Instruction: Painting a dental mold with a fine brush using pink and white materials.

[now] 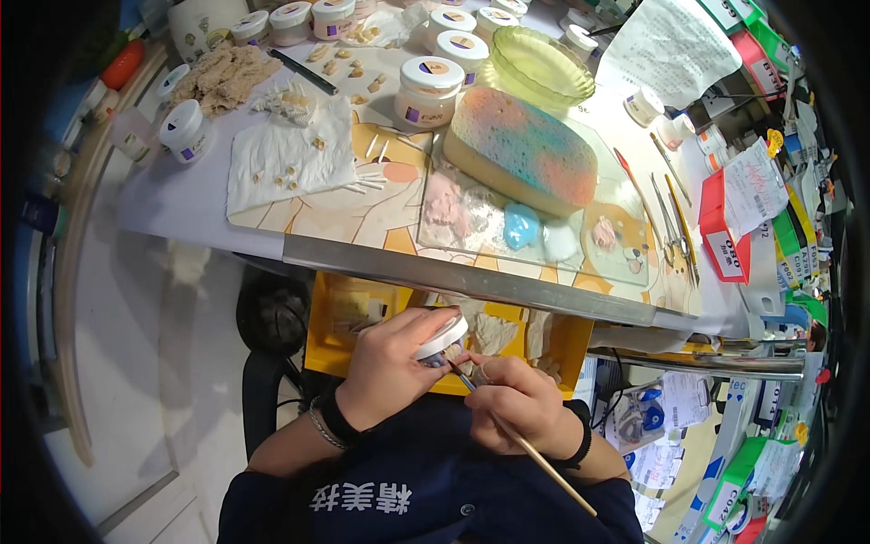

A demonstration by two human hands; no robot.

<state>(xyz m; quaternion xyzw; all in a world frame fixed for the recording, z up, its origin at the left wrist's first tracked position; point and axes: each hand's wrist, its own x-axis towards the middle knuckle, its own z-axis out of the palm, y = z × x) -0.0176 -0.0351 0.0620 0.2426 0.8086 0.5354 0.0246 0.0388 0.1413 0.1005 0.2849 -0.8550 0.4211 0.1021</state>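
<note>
Cluttered table (181, 213), left grip (388, 364) closed around half-hidden jar (441, 337), right grip (520, 403) pinching brush (544, 465)

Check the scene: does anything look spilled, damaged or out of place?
Nothing plainly spilled or broken. Untidiest is the crumpled brown wad toward the left of the table, bunched beside a white-lidded jar. The sponge is blotched pink and blue, so it looks stained, perhaps just from use.

White characters (362, 498) on dark shirt (437, 476); labels (725, 256) on red bin (712, 207), jar lid (430, 74).
</note>
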